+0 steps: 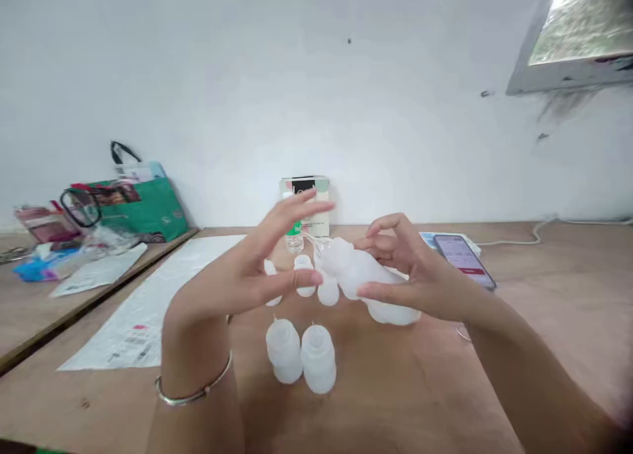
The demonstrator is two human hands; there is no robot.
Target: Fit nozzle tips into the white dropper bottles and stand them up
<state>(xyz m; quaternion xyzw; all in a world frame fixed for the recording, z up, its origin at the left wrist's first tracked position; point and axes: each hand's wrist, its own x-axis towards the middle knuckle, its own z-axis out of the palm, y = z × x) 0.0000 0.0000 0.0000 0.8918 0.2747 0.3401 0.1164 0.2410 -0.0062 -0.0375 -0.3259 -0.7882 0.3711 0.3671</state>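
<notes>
The wooden worktop [544,322] carries everything, with a printed plastic sheet [148,302] spread flat along its left side and a green bag [148,207] pushed back to the wall, out of the way. A phone [465,259] lies face up to the right, its screen lit. The right hand [420,276] cradles a white plastic bottle [366,279] on its side above the worktop, grip closed around the body so the neck points at the left hand [247,269]. That grip is spread open, fingers extended near the neck, holding nothing. Two capped bottles [301,355] stand together below, and small loose bottles [316,276] lie behind.
</notes>
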